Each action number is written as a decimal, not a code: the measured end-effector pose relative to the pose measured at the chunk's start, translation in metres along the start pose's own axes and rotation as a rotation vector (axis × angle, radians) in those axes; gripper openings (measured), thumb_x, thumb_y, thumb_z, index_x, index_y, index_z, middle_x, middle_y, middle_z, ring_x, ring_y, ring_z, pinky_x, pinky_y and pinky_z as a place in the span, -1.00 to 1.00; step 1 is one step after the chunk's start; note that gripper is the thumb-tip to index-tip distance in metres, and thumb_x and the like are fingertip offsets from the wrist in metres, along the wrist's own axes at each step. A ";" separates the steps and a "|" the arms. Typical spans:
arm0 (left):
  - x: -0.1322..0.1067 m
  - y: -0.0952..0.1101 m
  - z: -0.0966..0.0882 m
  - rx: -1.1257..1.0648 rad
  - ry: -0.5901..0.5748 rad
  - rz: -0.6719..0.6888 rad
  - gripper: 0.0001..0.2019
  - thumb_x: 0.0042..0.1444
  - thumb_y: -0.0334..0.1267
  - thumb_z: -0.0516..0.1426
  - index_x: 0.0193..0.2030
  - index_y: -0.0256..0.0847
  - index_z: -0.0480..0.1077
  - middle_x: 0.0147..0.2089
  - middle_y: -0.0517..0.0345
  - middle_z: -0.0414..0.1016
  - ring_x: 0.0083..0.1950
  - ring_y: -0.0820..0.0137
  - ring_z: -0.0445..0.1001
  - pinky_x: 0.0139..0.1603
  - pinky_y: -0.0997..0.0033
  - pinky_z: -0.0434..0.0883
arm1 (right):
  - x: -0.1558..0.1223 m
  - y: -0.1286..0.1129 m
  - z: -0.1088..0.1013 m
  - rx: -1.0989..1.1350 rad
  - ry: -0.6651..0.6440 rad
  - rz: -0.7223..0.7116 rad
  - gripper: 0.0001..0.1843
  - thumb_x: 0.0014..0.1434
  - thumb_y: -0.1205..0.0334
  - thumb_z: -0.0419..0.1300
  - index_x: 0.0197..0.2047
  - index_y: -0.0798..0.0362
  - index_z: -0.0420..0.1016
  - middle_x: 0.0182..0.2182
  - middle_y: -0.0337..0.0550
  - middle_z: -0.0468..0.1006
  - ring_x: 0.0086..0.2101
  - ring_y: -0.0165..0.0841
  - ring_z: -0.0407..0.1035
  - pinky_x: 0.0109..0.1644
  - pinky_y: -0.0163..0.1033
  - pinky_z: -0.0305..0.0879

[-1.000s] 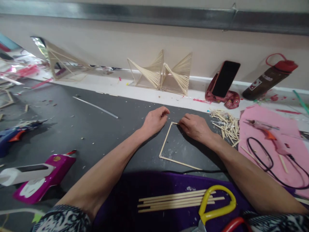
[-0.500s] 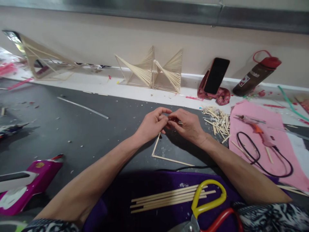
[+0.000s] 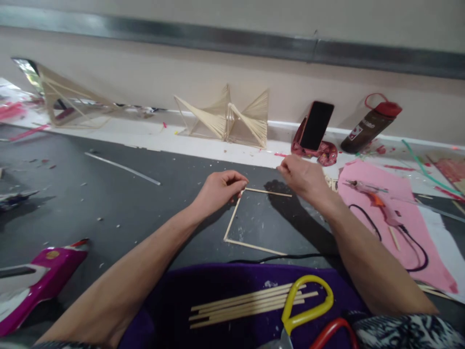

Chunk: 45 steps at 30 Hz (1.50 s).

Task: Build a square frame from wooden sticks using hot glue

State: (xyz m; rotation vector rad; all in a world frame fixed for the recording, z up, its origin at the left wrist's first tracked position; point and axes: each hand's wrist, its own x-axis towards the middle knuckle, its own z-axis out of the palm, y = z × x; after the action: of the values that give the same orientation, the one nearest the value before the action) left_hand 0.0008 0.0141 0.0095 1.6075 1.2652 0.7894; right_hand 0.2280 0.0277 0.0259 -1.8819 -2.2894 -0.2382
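1. Fingers (image 3: 238, 184) of the left hand (image 3: 216, 194) pinch the 11 o'clock corner of the stick frame (image 3: 234, 215)
2. The right hand (image 3: 303, 177) hovers at the frame's 2 o'clock, fingers curled closed; whether they hold anything, I cannot tell
3. The frame lies on the desk (image 3: 145, 223), its gap facing 3 o'clock
4. A sideways push from that pinch could skew or part the corner joint
5. The black cord (image 3: 312, 255), beside the frame's 5 o'clock end, could drag it askew if tugged

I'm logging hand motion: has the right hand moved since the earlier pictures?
Yes: the right hand has moved closer to the phone, away from the stick frame's far corner.
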 end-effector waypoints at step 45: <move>0.019 -0.023 -0.008 0.493 -0.099 0.011 -0.72 0.03 -0.23 0.08 -0.16 -0.22 0.53 -0.36 0.11 0.54 -0.41 0.44 0.41 -0.31 0.43 0.33 | -0.006 -0.023 0.040 0.145 -0.202 -0.386 -0.75 0.16 0.14 0.03 -0.23 -0.05 0.53 -0.25 -0.18 0.54 -0.35 -0.34 0.36 -0.48 -0.28 -0.10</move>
State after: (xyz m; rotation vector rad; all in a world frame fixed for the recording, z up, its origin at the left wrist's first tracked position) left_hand -0.0095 0.0356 -0.0097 2.0145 1.4540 0.4112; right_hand 0.2054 0.0272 -0.0149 -1.4428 -2.7100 0.0749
